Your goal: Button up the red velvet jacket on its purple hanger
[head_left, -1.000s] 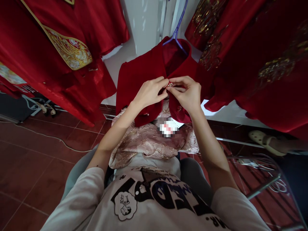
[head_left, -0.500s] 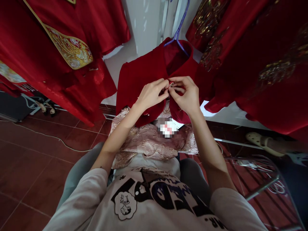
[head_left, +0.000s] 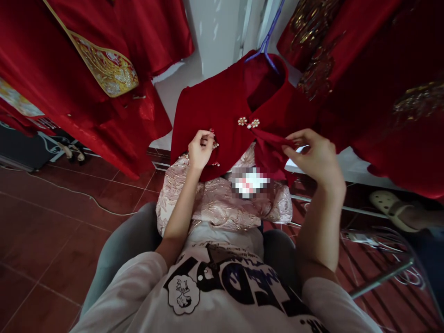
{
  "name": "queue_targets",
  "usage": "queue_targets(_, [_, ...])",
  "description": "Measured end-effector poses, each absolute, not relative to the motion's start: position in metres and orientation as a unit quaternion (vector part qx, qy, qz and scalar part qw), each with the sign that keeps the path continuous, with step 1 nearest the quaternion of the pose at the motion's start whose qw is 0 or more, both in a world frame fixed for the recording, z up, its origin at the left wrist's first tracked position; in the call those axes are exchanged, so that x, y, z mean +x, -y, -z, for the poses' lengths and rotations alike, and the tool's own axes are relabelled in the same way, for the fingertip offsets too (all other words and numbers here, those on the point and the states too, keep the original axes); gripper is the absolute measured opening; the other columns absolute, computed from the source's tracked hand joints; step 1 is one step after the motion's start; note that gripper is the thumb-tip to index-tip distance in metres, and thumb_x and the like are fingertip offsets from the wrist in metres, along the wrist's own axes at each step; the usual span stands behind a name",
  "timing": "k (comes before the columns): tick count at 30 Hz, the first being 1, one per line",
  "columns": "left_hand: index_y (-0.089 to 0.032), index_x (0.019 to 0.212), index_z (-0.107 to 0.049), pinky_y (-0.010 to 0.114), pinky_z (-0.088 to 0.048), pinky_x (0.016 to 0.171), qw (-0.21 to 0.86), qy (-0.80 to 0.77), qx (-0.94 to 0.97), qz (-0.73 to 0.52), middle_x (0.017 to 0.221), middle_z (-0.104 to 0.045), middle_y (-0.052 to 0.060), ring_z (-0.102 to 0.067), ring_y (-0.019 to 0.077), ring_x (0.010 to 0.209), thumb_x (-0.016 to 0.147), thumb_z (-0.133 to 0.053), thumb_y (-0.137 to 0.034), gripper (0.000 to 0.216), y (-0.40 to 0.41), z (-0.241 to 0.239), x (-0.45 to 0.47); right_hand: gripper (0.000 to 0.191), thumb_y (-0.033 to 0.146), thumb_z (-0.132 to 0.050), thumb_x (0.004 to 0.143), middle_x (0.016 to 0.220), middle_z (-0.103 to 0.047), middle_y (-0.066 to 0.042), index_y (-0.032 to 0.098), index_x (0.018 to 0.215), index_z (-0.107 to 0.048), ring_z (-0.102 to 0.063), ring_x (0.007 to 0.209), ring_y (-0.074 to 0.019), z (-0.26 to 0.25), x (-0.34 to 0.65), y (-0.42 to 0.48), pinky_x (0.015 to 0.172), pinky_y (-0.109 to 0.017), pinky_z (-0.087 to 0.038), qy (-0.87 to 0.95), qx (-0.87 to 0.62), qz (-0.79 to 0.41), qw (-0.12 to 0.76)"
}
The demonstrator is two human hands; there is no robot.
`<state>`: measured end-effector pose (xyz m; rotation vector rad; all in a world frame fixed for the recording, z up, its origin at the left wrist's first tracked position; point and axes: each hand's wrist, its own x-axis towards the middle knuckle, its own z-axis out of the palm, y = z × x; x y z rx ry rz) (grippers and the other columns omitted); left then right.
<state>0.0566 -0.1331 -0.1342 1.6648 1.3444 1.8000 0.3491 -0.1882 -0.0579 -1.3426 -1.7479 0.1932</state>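
The left hand [head_left: 200, 151] is curling nearly closed, its fingertips bunching at a small pearl-studded ornament [head_left: 215, 145] on the front of a deep-red, velvety jacket [head_left: 225, 101]; whether it is gripping the ornament or the cloth is not showing. The right hand [head_left: 315, 155] is parting its thumb and forefinger only slightly, pinching the edge of the jacket's loose red front flap [head_left: 268, 148] and holding it out sideways. Between the hands, a gold-and-pearl flower-shaped clasp [head_left: 253, 123] is sitting on the jacket front, with open space below the collar. The jacket is hanging from a purple plastic hanger [head_left: 265, 48], its lower edge meeting a shiny pink brocade cloth [head_left: 215, 210] over the lap. Red garments with gold embroidery [head_left: 107, 69] are crowding the left, and a dark-red sequinned garment [head_left: 374, 111] is closing in beyond the right hand; a strip of pale wall [head_left: 217, 41] is showing between them. Pixelation is covering a white tag [head_left: 249, 182] on the brocade. The frame is cutting off the hanger's top and both side garments, and shadow is obscuring a metal-barred rack [head_left: 385, 277] at lower right.
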Motion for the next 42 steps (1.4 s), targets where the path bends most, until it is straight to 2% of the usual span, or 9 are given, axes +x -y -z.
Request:
queue_targets(6, [-0.021, 0.091, -0.064, 0.023, -0.054, 0.07, 0.118, -0.489, 0.594, -0.628, 0.091, -0.068, 0.003, -0.064, 0.0115, 0.073, 0.087, -0.063, -0.014, 0.008, 0.13, 0.141, 0.053, 0.019, 0.027, -0.07, 0.082, 0.082, -0.07, -0.005, 0.026, 0.1, -0.077, -0.046, 0.057, -0.0147, 0.025, 0.325, 0.233, 0.054, -0.034, -0.037, 0.693, -0.522, -0.083, 0.49])
queue_targets(13, [-0.02, 0.104, -0.055, 0.019, -0.05, 0.06, 0.136, -0.494, 0.588, -0.626, 0.099, -0.065, 0.003, -0.06, 0.0075, 0.065, 0.08, -0.07, -0.013, 0.029, 0.134, 0.142, 0.057, 0.032, 0.038, -0.073, 0.081, 0.082, -0.07, -0.001, 0.024, 0.109, -0.074, -0.054, 0.056, -0.0108, 0.032, 0.299, 0.233, 0.053, -0.027, -0.045, 0.761, -0.444, -0.224, 0.416])
queue_targets(17, [-0.023, 0.104, -0.052, 0.017, -0.049, 0.058, 0.168, -0.476, 0.595, -0.625, 0.087, -0.068, -0.001, -0.062, 0.0076, 0.064, 0.085, -0.067, -0.016, 0.026, 0.136, 0.139, 0.058, 0.038, 0.041, -0.076, 0.081, 0.087, -0.07, -0.002, 0.023, 0.114, -0.072, -0.056, 0.056, -0.0086, 0.041, 0.285, 0.227, 0.05, -0.023, -0.046, 0.772, -0.402, -0.295, 0.393])
queue_targets(21, [-0.023, 0.1, -0.055, 0.02, -0.056, 0.063, 0.241, -0.45, 0.587, -0.629, 0.087, -0.07, 0.0, -0.068, 0.0099, 0.07, 0.087, -0.065, -0.018, 0.018, 0.135, 0.14, 0.059, 0.036, 0.037, -0.076, 0.08, 0.089, -0.07, -0.002, 0.023, 0.113, -0.074, -0.062, 0.062, -0.0094, 0.056, 0.264, 0.215, 0.053, -0.022, -0.052, 0.757, -0.383, -0.354, 0.393])
queue_targets(26, [-0.021, 0.092, -0.066, 0.025, -0.063, 0.068, 0.311, -0.417, 0.56, -0.644, 0.095, -0.075, 0.003, -0.073, 0.0133, 0.079, 0.089, -0.065, -0.023, 0.004, 0.134, 0.139, 0.058, 0.028, 0.03, -0.068, 0.083, 0.109, -0.07, -0.005, 0.024, 0.11, -0.075, -0.069, 0.075, -0.0124, 0.083, 0.229, 0.171, 0.054, -0.024, -0.06, 0.704, -0.391, -0.344, 0.483])
queue_targets(31, [-0.02, 0.093, -0.07, 0.026, -0.064, 0.071, 0.322, -0.431, 0.537, -0.65, 0.096, -0.077, 0.004, -0.075, 0.0154, 0.085, 0.089, -0.068, -0.024, 0.006, 0.133, 0.137, 0.058, 0.03, 0.024, -0.065, 0.082, 0.109, -0.068, -0.006, 0.021, 0.11, -0.075, -0.071, 0.075, -0.0124, 0.098, 0.204, 0.145, 0.061, -0.026, -0.064, 0.677, -0.404, -0.317, 0.526])
queue_targets(34, [-0.02, 0.095, -0.069, 0.027, -0.064, 0.072, 0.338, -0.426, 0.532, -0.649, 0.098, -0.077, 0.004, -0.075, 0.0166, 0.088, 0.088, -0.069, -0.025, 0.008, 0.132, 0.14, 0.058, 0.028, 0.029, -0.066, 0.083, 0.113, -0.068, -0.007, 0.02, 0.109, -0.073, -0.071, 0.079, -0.0136, 0.102, 0.2, 0.144, 0.064, -0.027, -0.065, 0.658, -0.383, -0.355, 0.542])
queue_targets(37, [-0.02, 0.095, -0.07, 0.027, -0.064, 0.071, 0.364, -0.412, 0.524, -0.65, 0.098, -0.077, 0.004, -0.075, 0.0161, 0.086, 0.088, -0.071, -0.028, 0.011, 0.131, 0.142, 0.06, 0.026, 0.037, -0.069, 0.083, 0.105, -0.068, -0.006, 0.019, 0.101, -0.069, -0.071, 0.082, -0.0147, 0.105, 0.197, 0.141, 0.066, -0.028, -0.065, 0.608, -0.379, -0.411, 0.563])
queue_targets(42, [-0.018, 0.093, -0.072, 0.024, -0.063, 0.07, 0.399, -0.389, 0.494, -0.667, 0.096, -0.076, 0.005, -0.073, 0.0134, 0.081, 0.087, -0.072, -0.034, 0.017, 0.134, 0.138, 0.059, 0.036, 0.033, -0.078, 0.075, 0.089, -0.06, 0.0, 0.023, 0.1, -0.054, -0.065, 0.074, -0.012, 0.109, 0.194, 0.133, 0.068, -0.027, -0.064, 0.558, -0.4, -0.412, 0.599])
